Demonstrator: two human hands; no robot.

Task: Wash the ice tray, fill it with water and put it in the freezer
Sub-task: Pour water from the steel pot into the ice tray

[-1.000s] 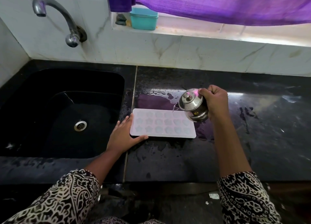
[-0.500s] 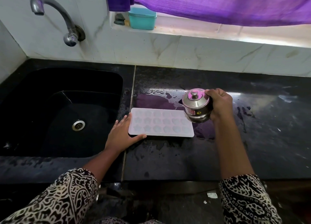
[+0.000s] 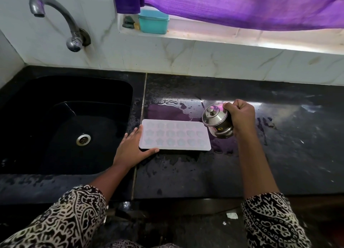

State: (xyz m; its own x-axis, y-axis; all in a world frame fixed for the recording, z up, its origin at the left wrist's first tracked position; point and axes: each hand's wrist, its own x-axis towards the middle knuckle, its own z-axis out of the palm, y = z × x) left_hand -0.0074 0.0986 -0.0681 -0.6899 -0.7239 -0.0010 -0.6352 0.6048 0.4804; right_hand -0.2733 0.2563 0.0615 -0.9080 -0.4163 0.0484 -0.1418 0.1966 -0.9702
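Since the frame a second earlier the steel pot (image 3: 216, 122) has come away from above the right end of the ice tray (image 3: 175, 136) and tipped back towards upright; no stream of water shows at it now. It is held just beyond the tray's right short edge, over the wet counter (image 3: 288, 154). The right hand (image 3: 240, 115) is wrapped round its far side, fingers curled tight. The tray lies flat on the counter just right of the sink (image 3: 135, 98), its long axis running left to right, parallel with the counter's front edge. The left hand (image 3: 130, 151) has kept its place at the tray's left short edge — fingers (image 3: 136, 134) straight and close together along that edge, thumb spread along the near long edge, so that the corner sits in the crook between them. How full each moulded cell stands is not legible. Judged from this layout, pouring is about done and the carry to the freezer comes next. The left hand already touches one end and the right is occupied at the other — the pot would have to be set down first, so that both short ends rise together and the tray stays level
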